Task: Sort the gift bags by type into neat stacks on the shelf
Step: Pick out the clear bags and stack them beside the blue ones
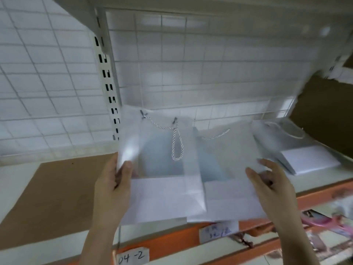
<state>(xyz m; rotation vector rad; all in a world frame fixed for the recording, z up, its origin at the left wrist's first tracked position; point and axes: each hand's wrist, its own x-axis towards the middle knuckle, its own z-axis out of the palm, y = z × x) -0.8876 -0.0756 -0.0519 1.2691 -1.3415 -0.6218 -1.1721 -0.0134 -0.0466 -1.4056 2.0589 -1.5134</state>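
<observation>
Two frosted translucent gift bags with white bases and twisted rope handles lie flat, side by side, over the front of the shelf. My left hand [114, 188] grips the left edge of the left bag [162, 178], thumb on top. My right hand [271, 188] touches the right edge of the right bag [227, 175] with its fingers spread. A stack of similar frosted bags [298, 150] lies on the shelf at the right.
The shelf [15, 180] has an orange front rail [172, 240] with paper labels, one reading 04-2 [132, 256]. A brown cardboard sheet [57, 188] lies at the left. White wire grid backs the shelf. Pink items [324, 222] sit lower right.
</observation>
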